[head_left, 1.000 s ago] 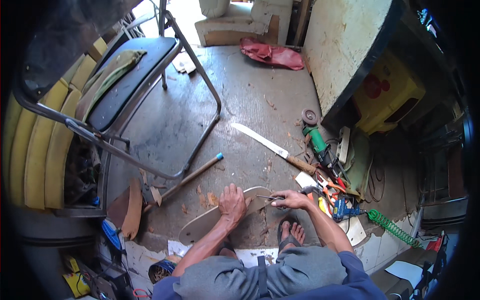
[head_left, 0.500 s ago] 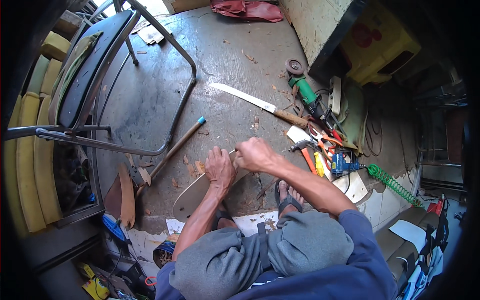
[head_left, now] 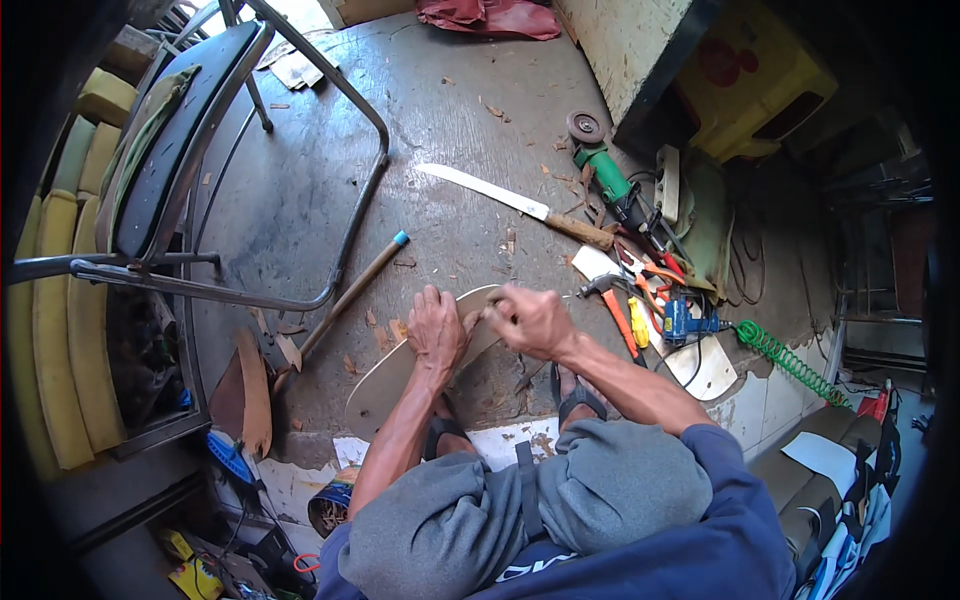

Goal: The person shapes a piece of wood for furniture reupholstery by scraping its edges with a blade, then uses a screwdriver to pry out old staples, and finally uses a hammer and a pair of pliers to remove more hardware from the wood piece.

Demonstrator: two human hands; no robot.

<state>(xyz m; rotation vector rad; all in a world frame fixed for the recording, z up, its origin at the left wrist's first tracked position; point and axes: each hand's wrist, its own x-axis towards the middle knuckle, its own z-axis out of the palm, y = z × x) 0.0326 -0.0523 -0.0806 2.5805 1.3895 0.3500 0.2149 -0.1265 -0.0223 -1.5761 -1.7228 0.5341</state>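
A thin curved panel (head_left: pixel 385 390), grey-beige with a pale edge, slants over the floor just beyond my feet. My left hand (head_left: pixel 437 330) grips its middle, fingers laid across the face toward the far edge. At the panel's right end, my right hand (head_left: pixel 532 322) is closed with the fingers curled in. Whatever those fingers pinch is hidden. To the right of that hand lie a hammer (head_left: pixel 612 312) with an orange handle and a yellow-handled tool (head_left: pixel 638 322). Farther out, a long knife (head_left: pixel 490 190) with a wooden handle lies on the floor.
A folding chair (head_left: pixel 190 140) stands at left, with a blue-tipped stick (head_left: pixel 355 295) by its frame. Right of the knife lie a green angle grinder (head_left: pixel 605 175), orange-handled pliers (head_left: pixel 655 272) and a blue air tool (head_left: pixel 688 320) on a green coiled hose (head_left: pixel 790 368). Wood scraps (head_left: pixel 253 395) lie at left.
My right hand has shifted rightward along the panel and turned, uncovering more of its far edge. My left hand stays on the panel, nearly where it was.
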